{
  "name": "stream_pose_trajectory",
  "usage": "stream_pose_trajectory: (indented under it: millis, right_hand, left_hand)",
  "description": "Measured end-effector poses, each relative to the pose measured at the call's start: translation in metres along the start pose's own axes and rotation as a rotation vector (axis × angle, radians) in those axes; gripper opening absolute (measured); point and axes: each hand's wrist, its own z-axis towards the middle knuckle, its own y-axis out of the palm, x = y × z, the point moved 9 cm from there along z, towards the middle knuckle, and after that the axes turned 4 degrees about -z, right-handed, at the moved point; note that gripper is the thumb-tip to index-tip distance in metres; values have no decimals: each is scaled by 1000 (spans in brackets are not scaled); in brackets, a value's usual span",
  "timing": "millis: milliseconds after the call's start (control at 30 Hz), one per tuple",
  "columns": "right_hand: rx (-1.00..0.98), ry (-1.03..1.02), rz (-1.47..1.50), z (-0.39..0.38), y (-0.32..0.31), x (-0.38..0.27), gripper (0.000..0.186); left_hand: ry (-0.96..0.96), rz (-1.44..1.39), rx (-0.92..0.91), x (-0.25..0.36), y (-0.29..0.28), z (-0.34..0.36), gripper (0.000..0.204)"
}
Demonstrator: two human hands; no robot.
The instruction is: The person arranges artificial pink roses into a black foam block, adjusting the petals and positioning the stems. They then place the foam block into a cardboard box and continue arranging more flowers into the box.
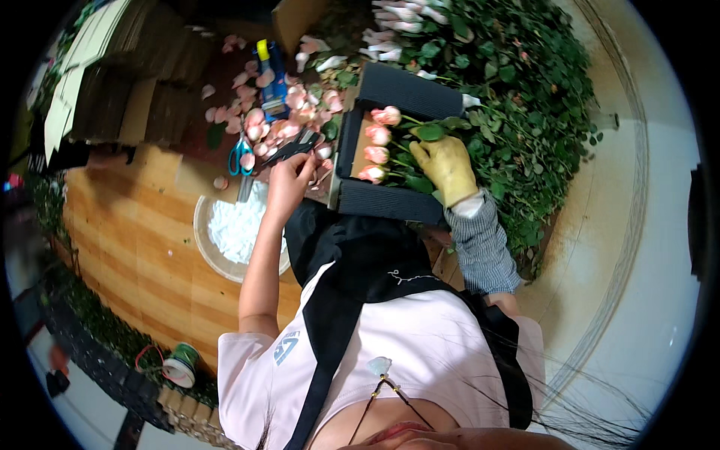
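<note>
My bare left hand [291,176] has its fingers closed at the end of a dark, narrow tool [295,147], whose exact kind I cannot make out. It lies among loose pink petals [289,129], left of an open box with black corrugated sides [401,199]. My right hand [448,171], in a yellow glove, is closed over the green stems of several roses. Those pink-and-cream roses [378,135] line up in a column inside the box, heads to the left, stems to the right. The glove hides part of the stems.
Leafy rose stems [517,112] are heaped at the right, beside white-wrapped blooms [397,15]. Blue-handled scissors [241,157] and a blue tape dispenser [273,82] lie left of the box. A bowl of white pieces [234,229] stands nearer, with flattened cardboard [86,82] at far left.
</note>
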Motion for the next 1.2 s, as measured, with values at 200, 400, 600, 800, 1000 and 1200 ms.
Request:
stream_pose_trajectory:
  millis: [200, 400, 600, 800, 1000, 1200]
  right_hand:
    - [-27, 0, 105, -15, 0, -37, 20]
    - [-232, -111, 54, -16, 49, -44, 24]
    - [-327, -127, 210, -19, 61, -29, 43]
    - [-354, -125, 266, -13, 49, -37, 56]
    - [-420, -79, 199, -22, 64, -35, 42]
    - [-118, 66, 259, -1, 46, -6, 31]
  left_hand:
    - [26, 130, -236, 52, 62, 25, 26]
    - [281, 478, -241, 63, 84, 20, 21]
    - [158, 293, -248, 49, 82, 21, 22]
    - [266, 343, -284, 60, 81, 27, 25]
    - [477, 358, -273, 122, 79, 12, 36]
    - [698, 617, -402, 129, 96, -1, 33]
